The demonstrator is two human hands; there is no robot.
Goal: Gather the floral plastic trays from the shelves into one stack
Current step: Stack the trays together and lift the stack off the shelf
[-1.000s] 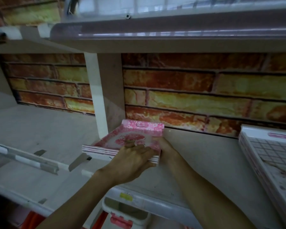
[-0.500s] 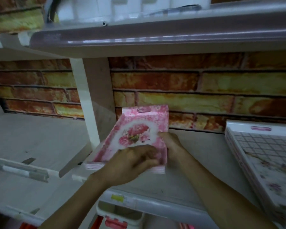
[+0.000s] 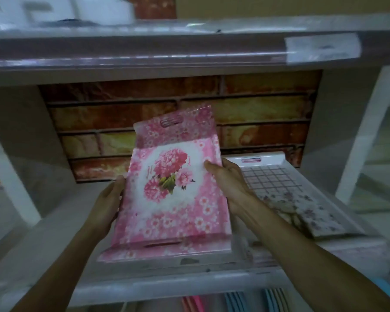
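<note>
Head view, the only one. The whole picture is smeared with motion blur, so fine print is lost: the writing beside the flower motif cannot be read, and neither can the pale label (image 3: 322,50) on the lip of the upper shelf (image 3: 144,57). White shapes on top of that shelf are cut off by the frame edge and too blurred to name. Below the front edge of the grey lower shelf (image 3: 43,239), pink and blue strips (image 3: 234,301) peek out, mostly hidden.

The pink rectangular plastic tray with a printed bouquet (image 3: 173,194) sits between both hands, tilted so its far end, with the handle slot, rises against the brick-patterned back wall (image 3: 257,113). Its near end is low, at or just above the shelf; contact cannot be told. Whether it is one tray or several nested is unclear, though a second rim seems to show at the far end.

The left hand (image 3: 108,203) clasps the tray's left long edge, fingers hidden behind it. The right hand (image 3: 230,185) presses the right long edge, thumb on the printed face, gripping.

Just right of the right hand lies a white plastic tray with a grid and small purple flowers (image 3: 302,199), flat on the shelf, partly covered by the right forearm.
</note>
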